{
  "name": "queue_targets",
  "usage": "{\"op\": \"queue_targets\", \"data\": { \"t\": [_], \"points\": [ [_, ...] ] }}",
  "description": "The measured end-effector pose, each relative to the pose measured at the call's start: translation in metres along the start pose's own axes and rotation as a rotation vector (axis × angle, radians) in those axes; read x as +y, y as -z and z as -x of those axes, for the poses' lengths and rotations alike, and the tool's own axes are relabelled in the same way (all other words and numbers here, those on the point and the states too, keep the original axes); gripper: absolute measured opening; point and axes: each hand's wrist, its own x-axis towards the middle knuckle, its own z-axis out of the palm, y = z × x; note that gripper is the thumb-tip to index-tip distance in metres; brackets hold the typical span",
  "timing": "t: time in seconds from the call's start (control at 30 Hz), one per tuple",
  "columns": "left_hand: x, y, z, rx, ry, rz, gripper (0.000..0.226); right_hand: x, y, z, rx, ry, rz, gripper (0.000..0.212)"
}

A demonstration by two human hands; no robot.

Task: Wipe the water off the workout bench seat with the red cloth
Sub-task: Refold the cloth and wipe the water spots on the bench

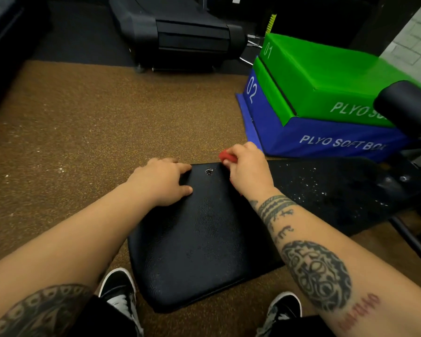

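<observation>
The black padded bench seat lies below me, between my feet. A small puddle of water glints near its far edge. My right hand grips the bunched red cloth at the seat's far right corner, just right of the puddle; most of the cloth is hidden in my fist. My left hand rests on the seat's far left corner, fingers spread over the edge and thumb on the pad.
Stacked green and blue plyo soft boxes stand at the right. A black roller pad and the bench frame sit far right. A black machine stands ahead. My shoes rest on the brown rubber floor.
</observation>
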Motion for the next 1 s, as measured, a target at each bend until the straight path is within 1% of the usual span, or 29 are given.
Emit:
{"op": "queue_targets", "data": {
  "t": [0.03, 0.07, 0.17, 0.2, 0.23, 0.3, 0.37, 0.43, 0.5, 0.53, 0.63, 0.67, 0.73, 0.8, 0.87, 0.93, 1.0],
  "points": [
    [-0.002, 0.002, -0.001, -0.008, -0.012, 0.006, 0.071, -0.001, 0.003, -0.005, 0.017, -0.032, -0.058, 0.017],
    [-0.005, 0.004, -0.002, -0.015, -0.023, 0.01, 0.071, -0.003, 0.005, -0.005, 0.001, -0.014, -0.107, 0.018],
    [-0.009, 0.009, -0.005, -0.022, -0.025, 0.017, 0.068, -0.016, 0.004, 0.011, -0.174, 0.208, -0.118, 0.021],
    [-0.009, 0.012, -0.005, -0.017, -0.019, 0.009, 0.067, -0.017, 0.0, 0.017, -0.192, 0.26, -0.11, 0.021],
    [-0.008, 0.014, -0.006, -0.013, -0.012, 0.001, 0.065, -0.017, -0.004, 0.019, -0.177, 0.274, -0.108, 0.021],
    [-0.006, 0.017, -0.008, -0.009, -0.007, -0.02, 0.066, -0.012, -0.012, 0.013, -0.104, 0.283, -0.074, 0.018],
    [-0.005, 0.02, -0.008, -0.007, -0.008, -0.031, 0.068, -0.011, -0.016, -0.002, -0.069, 0.266, -0.002, 0.018],
    [-0.005, 0.022, -0.008, -0.009, -0.006, -0.036, 0.07, -0.009, -0.013, -0.022, -0.055, 0.173, 0.068, 0.018],
    [-0.006, 0.023, -0.01, -0.017, -0.001, -0.03, 0.071, -0.007, -0.006, -0.034, -0.049, 0.064, 0.03, 0.019],
    [-0.006, 0.024, -0.011, -0.02, 0.002, -0.027, 0.072, -0.007, -0.001, -0.034, -0.066, 0.061, -0.036, 0.018],
    [-0.005, 0.024, -0.013, -0.021, 0.011, -0.027, 0.072, -0.016, 0.006, -0.012, -0.223, 0.221, -0.198, 0.023],
    [-0.004, 0.025, -0.013, -0.018, 0.012, -0.031, 0.072, -0.018, 0.003, -0.002, -0.243, 0.261, -0.221, 0.024],
    [0.001, 0.026, -0.014, -0.015, 0.013, -0.036, 0.07, -0.015, -0.01, 0.003, -0.165, 0.256, -0.218, 0.025],
    [0.003, 0.027, -0.013, -0.016, 0.023, -0.038, 0.068, -0.011, -0.015, -0.006, -0.076, 0.197, -0.11, 0.024],
    [0.003, 0.028, -0.012, -0.018, 0.031, -0.034, 0.067, -0.009, -0.01, -0.016, -0.035, 0.114, -0.031, 0.023],
    [0.002, 0.029, -0.012, -0.018, 0.034, -0.024, 0.066, -0.005, 0.006, -0.015, -0.034, 0.067, -0.114, 0.024],
    [0.001, 0.028, -0.012, -0.015, 0.037, -0.021, 0.064, -0.007, 0.026, 0.003, -0.139, 0.162, -0.199, 0.027]
  ]
}}
